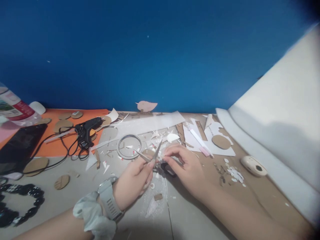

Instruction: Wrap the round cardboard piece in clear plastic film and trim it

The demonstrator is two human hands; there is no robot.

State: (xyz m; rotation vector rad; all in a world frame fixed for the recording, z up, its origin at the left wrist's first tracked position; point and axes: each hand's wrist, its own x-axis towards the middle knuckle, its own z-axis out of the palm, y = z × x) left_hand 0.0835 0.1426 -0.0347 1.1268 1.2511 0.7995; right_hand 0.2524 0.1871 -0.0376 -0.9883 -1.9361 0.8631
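Observation:
My left hand [136,178], with a watch and a pale scrunchie at its wrist, is closed around a pair of scissors [155,154]. Their blades stand apart and point up and away. Just to the right, my right hand [183,163] has its thumb and index finger pinched together near the blades; what sits between the fingertips is too small to make out. A dark loop, perhaps the scissors' handle, shows under the right fingers. Small white and red scraps [160,138] lie around the blades. A clear ring [129,146] rests beyond my left hand.
On the left are a black glue gun [87,131] with its cord, orange paper [53,115], a bottle [17,106] and a beaded bracelet [35,200]. To the right lie a white pen [200,140], a cardboard disc [221,142], white dots [235,175] and an oval device [253,166].

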